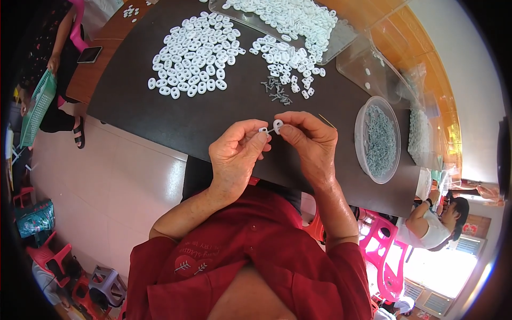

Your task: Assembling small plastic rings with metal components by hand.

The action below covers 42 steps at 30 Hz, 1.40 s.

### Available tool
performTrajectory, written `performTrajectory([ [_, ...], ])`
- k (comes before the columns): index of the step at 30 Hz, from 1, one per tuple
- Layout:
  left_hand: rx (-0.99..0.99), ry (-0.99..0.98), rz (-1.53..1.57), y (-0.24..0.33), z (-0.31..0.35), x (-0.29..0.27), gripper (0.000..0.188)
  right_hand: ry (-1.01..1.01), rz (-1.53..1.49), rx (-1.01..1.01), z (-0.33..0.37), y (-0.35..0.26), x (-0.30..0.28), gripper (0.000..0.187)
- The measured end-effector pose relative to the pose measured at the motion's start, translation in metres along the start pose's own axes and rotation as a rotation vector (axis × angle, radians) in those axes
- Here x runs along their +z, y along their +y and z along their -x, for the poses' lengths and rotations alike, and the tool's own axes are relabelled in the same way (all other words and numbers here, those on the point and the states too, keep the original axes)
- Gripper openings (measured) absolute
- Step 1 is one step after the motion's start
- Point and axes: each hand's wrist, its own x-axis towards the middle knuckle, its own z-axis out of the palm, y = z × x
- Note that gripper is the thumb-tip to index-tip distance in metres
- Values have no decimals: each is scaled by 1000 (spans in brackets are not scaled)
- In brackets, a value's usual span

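Above the table's near edge, both my hands are closed in pinches, close together. My left hand [237, 152] grips a small white plastic piece [263, 129] between thumb and fingers. A white oval two-hole piece [278, 125] stands upright in the fingertips of my right hand [312, 141]. A thin grey pin [271, 130] bridges the gap between the two pieces; how far it sits in either one is too small to tell. Beyond my hands lie loose grey pins [277, 92], a heap of small white pieces [288, 57] and, further left, many white oval pieces [194, 56] spread flat.
A clear tray [246, 20] full of white pieces stands at the far edge. On the right is a round tub [360, 140] of grey pins, beside a clear plastic lid [358, 68]. One person holds a green basket [40, 109] at left; another person [437, 221] sits at right.
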Motion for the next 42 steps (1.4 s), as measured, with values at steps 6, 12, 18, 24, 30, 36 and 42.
performTrajectory([
  [6,-17,20,-35,1,0,0,17,-46,84,-56,-1,3,0,16],
  [12,14,22,-27,0,0,2,16,-32,173,-111,1,5,4,15],
  [18,40,9,-1,-5,-2,0,16,35,65,-20,4,-1,13,12],
  [24,93,10,37,-10,-3,3,22,24,217,-184,6,12,10,15],
  [30,73,-13,153,-10,-8,2,24,47,266,-256,13,10,14,25],
  [36,-78,31,192,0,-9,7,23,68,428,-362,16,15,11,33],
  [42,-140,46,217,7,-7,11,22,101,624,-525,12,11,6,34],
])
